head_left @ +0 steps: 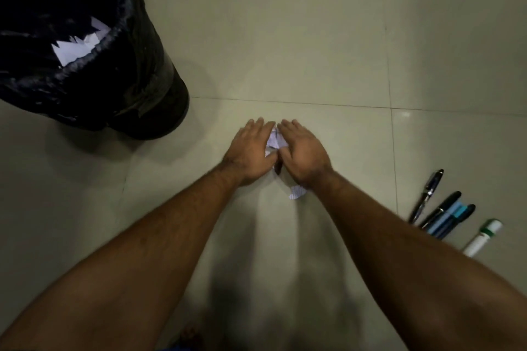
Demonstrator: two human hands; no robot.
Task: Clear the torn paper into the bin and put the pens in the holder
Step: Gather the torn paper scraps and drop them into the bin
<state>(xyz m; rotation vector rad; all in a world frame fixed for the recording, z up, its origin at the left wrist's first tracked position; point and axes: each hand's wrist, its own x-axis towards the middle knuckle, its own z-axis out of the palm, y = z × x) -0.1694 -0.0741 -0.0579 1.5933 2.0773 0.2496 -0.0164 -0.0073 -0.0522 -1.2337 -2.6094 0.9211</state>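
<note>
While the left hand and right hand lie flat, fingers straight, white crumpled paper shows between them.

Bin: stood far left on the tiled floor, paper scraps inside. Torn paper: centre, between left hand and right hand; one scrap nearer. Pens: right, side by side; marker rightmost.

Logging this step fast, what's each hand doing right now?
Left hand: open, fingers straight, pressed against the torn paper on the floor.
Right hand: open, fingers straight, pressed against the same paper from the other side.
</note>
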